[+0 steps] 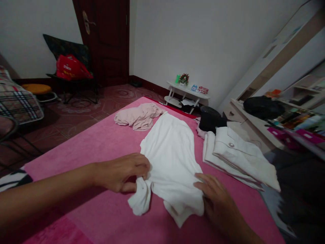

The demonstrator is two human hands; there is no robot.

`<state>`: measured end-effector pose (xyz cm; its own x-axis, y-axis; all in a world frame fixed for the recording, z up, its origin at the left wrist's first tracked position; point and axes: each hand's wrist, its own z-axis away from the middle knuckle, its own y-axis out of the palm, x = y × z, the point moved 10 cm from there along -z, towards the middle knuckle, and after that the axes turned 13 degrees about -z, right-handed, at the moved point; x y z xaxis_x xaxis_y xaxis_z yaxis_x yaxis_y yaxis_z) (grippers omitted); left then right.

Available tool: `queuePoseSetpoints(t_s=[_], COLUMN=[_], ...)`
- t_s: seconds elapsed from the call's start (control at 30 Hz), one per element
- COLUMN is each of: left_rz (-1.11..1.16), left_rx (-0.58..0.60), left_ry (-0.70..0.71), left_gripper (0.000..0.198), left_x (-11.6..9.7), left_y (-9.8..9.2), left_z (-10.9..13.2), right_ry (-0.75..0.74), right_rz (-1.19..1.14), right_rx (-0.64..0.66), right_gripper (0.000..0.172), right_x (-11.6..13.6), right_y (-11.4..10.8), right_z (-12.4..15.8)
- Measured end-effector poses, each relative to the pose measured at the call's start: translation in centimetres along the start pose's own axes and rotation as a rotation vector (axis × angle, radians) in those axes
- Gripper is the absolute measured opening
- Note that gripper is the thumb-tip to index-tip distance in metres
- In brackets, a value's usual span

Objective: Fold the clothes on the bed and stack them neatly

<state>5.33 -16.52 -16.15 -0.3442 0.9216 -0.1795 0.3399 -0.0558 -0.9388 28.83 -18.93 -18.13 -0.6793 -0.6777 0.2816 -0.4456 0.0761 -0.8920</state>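
A white knit top [172, 152] lies spread lengthwise on the pink bed cover [101, 145]. At its near left, my left hand [127, 171] is closed, thumb and fingers pinching the cloth where a short sleeve-like piece [141, 196] hangs toward me. My right hand [218, 196] is at the near right edge of the top, its fingers curled over the cloth and its thumb partly hidden. Between the hands, the near hem is uneven and one corner points toward me.
A crumpled pale pink garment [138, 116] lies beyond the top to the left. Folded white clothes [236, 152] and a black item [212, 122] are on the right. Farther off stand a small white shelf [188, 89], a chair with a red bag [72, 67] and a desk [254, 117].
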Motion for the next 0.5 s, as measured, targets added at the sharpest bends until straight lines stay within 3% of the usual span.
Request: queuePoseSetpoints(t_s=[0.07,0.17,0.37,0.5], left_rz=[0.034,-0.001,-0.104,-0.038], left_rx=[0.05,0.033,-0.179,-0.097], left_ry=[0.025,0.048,0.037,0.094], left_gripper=[0.047,0.065,0.023,0.018], left_x=[-0.1,0.1,-0.4,-2.5], left_y=[1.2,2.0,0.0,0.4], left_z=[0.2,0.4,1.1,1.5], right_ry=[-0.071,-0.201,-0.28,-0.181], right_rz=[0.022,0.019,-0.051,-0.146], right_rx=[0.021,-0.019,-0.19,-0.262], right_gripper=[0.048,0.049,0.036,0.035], right_x=[1.2,3.5,5.2,4.3], right_y=[1.2,2.1,0.7,-0.8], right_z=[0.2,0.5,1.6,3.0])
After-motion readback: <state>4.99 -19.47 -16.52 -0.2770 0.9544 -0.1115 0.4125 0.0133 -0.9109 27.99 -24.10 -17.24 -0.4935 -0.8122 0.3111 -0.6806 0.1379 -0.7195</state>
